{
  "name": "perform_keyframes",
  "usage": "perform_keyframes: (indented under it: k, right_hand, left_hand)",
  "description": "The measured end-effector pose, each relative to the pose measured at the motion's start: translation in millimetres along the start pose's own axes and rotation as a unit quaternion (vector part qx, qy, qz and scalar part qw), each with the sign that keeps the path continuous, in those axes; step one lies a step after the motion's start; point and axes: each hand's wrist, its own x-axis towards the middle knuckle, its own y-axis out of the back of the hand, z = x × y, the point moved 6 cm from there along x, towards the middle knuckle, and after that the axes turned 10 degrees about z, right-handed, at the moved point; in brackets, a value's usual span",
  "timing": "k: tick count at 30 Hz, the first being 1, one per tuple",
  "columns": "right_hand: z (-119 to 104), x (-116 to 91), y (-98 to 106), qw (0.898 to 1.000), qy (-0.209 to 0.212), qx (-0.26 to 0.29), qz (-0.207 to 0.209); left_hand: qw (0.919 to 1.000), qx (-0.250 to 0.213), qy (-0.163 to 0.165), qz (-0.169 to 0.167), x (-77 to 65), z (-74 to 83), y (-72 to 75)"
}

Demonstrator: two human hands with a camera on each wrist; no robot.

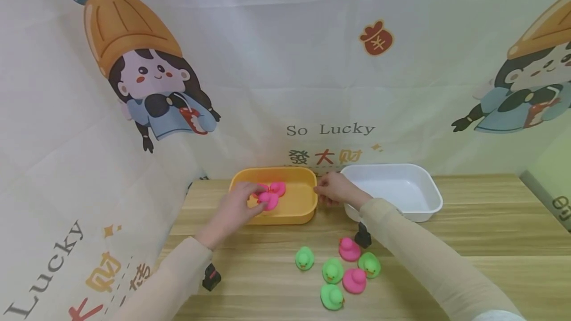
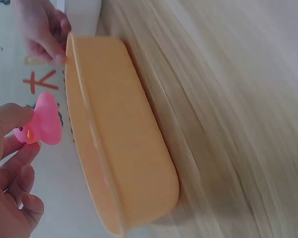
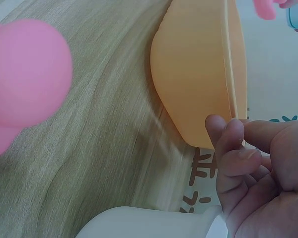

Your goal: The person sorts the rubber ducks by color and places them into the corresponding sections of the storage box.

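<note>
My left hand [image 1: 233,208] pinches a pink rubber duck [image 2: 48,119] by its head between thumb and fingers, above the yellow plastic basin [image 1: 301,216]. Other pink ducks [image 1: 278,188] lie inside that basin, partly hidden by the left hand and the held duck. At the basin's right end, my right hand [image 1: 336,188] pinches the rim with thumb and fingertips, as the right wrist view shows closely [image 3: 258,168].
A white basin [image 1: 392,189] stands to the right, partly behind the right forearm. Nearer on the wooden table [image 1: 258,281] sit two pink ducks [image 1: 354,281] and several green ducks [image 1: 332,271]. A printed cloth [image 1: 267,88] hangs behind the table.
</note>
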Motion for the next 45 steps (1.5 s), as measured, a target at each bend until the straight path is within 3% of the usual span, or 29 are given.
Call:
perform_keyframes:
  k: [10,15,29,36,45]
  right_hand:
    - [-1.0,-1.8,1.0,1.000,0.003,0.003,0.000]
    - [0.0,-1.0,0.3,1.000,-0.002,0.007,0.002]
    - [2.9,0.4,0.2,1.000,-0.003,0.010,0.000]
    - [3.1,1.1,-0.6,1.000,-0.009,0.010,0.000]
    - [2.4,0.3,-1.4,1.000,-0.010,0.012,0.000]
  left_hand:
    - [0.9996,0.018,0.024,-0.002,18.3,-44.3,-4.3]
    - [0.9991,0.033,0.026,0.000,24.9,-57.2,-8.1]
    - [0.9929,0.098,0.022,-0.064,29.3,-63.0,-31.2]
    - [0.9897,0.122,0.009,-0.073,30.1,-62.9,-36.5]
    - [0.9832,0.163,0.028,-0.077,30.0,-66.4,-39.1]
